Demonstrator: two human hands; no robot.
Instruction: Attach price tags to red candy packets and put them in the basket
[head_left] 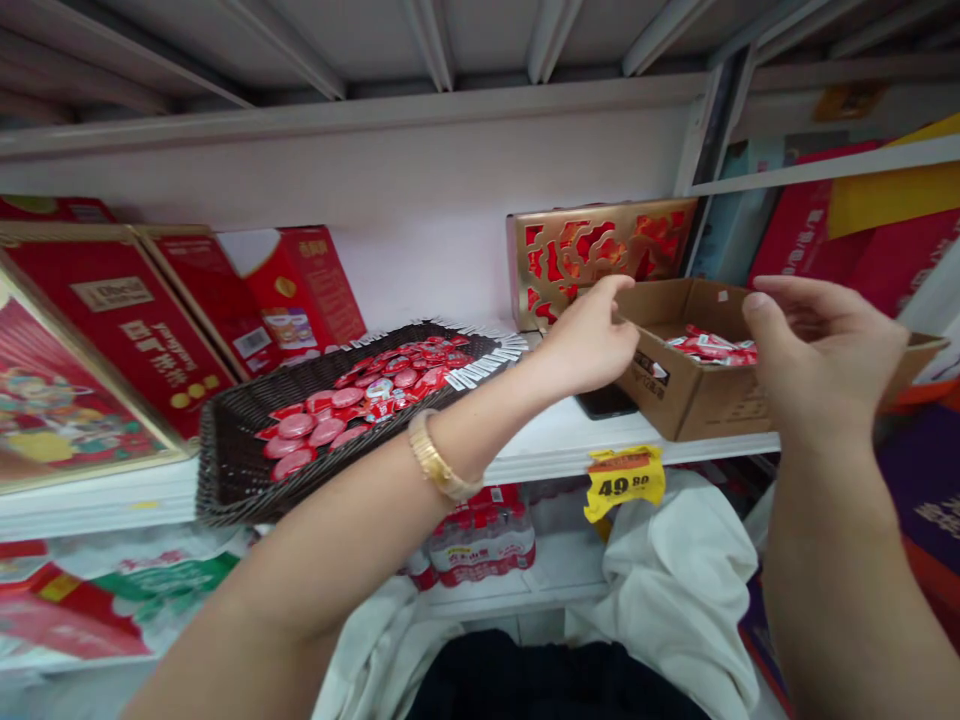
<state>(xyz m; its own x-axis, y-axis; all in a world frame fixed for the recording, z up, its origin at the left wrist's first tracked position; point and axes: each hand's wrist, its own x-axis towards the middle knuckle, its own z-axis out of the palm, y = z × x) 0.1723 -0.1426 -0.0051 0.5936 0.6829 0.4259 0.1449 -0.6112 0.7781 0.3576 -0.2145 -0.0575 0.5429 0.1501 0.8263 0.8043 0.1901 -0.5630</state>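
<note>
A cardboard box (705, 395) stands on the white shelf, with several red-wrapped candies (712, 347) inside. My left hand (594, 335), a gold bracelet on its wrist, reaches to the box's left rim. Its thumb and index finger are apart; the other fingers are partly hidden, and contact with the rim is unclear. My right hand (832, 345) is in front of the box's right side, thumb and fingers spread and curved, with nothing visible in them. Left of the box, a dark woven basket (232, 455) holds many round red-wrapped candies (347, 398), and white strips line its right and back rim.
Red gift boxes (142, 310) stand at the left, and a gold cut-out box (529, 255) is behind the carton. A yellow price tag (624, 484) hangs from the shelf edge. Bottled drinks (484, 545) are on the lower shelf. A metal shelf (360, 115) spans overhead.
</note>
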